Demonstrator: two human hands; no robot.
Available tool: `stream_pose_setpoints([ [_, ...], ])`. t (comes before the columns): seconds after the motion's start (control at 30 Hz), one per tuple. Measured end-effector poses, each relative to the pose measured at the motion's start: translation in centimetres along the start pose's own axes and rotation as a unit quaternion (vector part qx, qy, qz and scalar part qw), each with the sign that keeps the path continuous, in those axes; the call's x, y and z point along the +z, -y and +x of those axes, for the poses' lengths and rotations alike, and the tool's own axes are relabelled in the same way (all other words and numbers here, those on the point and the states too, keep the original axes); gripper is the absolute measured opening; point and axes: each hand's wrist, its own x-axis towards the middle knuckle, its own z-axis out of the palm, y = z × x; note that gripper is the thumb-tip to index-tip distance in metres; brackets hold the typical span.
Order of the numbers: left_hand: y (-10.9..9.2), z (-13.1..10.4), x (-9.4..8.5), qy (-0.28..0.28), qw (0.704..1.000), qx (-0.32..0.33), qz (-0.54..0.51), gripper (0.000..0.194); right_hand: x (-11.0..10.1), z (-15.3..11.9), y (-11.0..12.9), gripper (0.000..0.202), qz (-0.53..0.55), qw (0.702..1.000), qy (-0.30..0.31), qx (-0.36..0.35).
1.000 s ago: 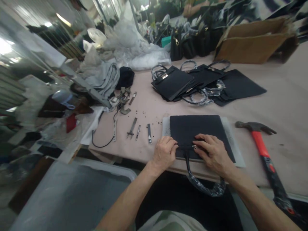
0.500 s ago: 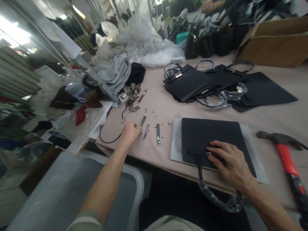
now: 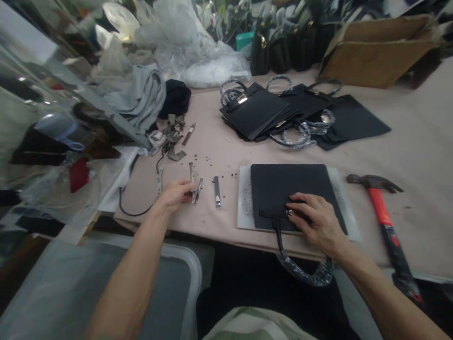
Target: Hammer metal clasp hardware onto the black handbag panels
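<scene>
Left of the work plate, my left hand (image 3: 176, 194) pinches a slim metal punch (image 3: 191, 172), which stands nearly upright above the cloth. Close beside it lie a short metal rod (image 3: 198, 191) and a flat metal tool (image 3: 217, 192). My right hand (image 3: 316, 219) rests on a black bag panel (image 3: 292, 184), its thumb and fingertips closed around a small shiny metal clasp (image 3: 289, 213) near the lower edge. The panel lies flat on a pale speckled plate (image 3: 245, 203). Its plastic-wrapped handle (image 3: 307, 275) hangs over the table's front edge.
A hammer with a red and black handle (image 3: 380, 208) lies to the right. Behind are stacked black bag panels (image 3: 256, 113), a cardboard box (image 3: 375, 61) and plastic wrapping (image 3: 215, 66). Small dark bits dot the tablecloth (image 3: 212, 146). A grey bin (image 3: 177, 252) stands below left.
My left hand has raised the metal punch from lying on the cloth to nearly upright. My right hand stays on the panel at the clasp. The whole view has shifted somewhat.
</scene>
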Motion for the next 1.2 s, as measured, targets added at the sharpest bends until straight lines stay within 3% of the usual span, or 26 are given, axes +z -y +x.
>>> stream_pose_setpoints([
  [0.07, 0.2, -1.5, 1.0, 0.024, 0.984, 0.030, -0.174, 0.023, -0.2, 0.0, 0.4, 0.021, 0.004, 1.000, 0.010, 0.004],
  [0.13, 0.4, -2.7, 2.6, 0.050, 0.936, 0.040, -0.347, 0.029, -0.4, -0.1, 0.7, 0.021, 0.004, 1.000, 0.018, 0.009],
  [0.2, 0.4, -3.8, 4.6, 0.068, 0.899, 0.039, -0.431, 0.034, -0.5, -0.1, 0.8, 0.022, 0.000, 1.000, 0.025, 0.016],
  [0.27, 0.0, -4.9, 6.9, 0.063, 0.887, 0.052, -0.454, 0.037, -0.6, -0.2, 1.0, 0.022, -0.002, 0.999, 0.028, 0.017],
  [0.4, -1.0, -6.4, 10.6, 0.045, 0.885, 0.117, -0.448, 0.039, -0.6, -0.3, 1.1, 0.022, 0.007, 1.000, 0.020, 0.010],
  [0.53, -1.1, -7.2, 12.6, 0.059, 0.888, 0.175, -0.421, 0.034, -0.5, -0.3, 0.9, 0.022, 0.015, 1.000, 0.015, 0.004],
  [0.73, 0.0, -7.6, 13.8, 0.054, 0.892, 0.248, -0.374, 0.020, -0.2, -0.4, 0.6, 0.025, 0.018, 1.000, 0.013, 0.015],
  [1.0, -1.6, -9.1, 15.2, 0.069, 0.899, 0.312, -0.301, 0.015, -0.3, -0.5, 0.6, 0.025, 0.016, 1.000, 0.009, 0.006],
  [1.2, -1.3, -8.8, 15.8, 0.066, 0.899, 0.346, -0.262, 0.014, -0.5, -0.4, 0.7, 0.026, 0.058, 0.998, -0.005, 0.009],
])
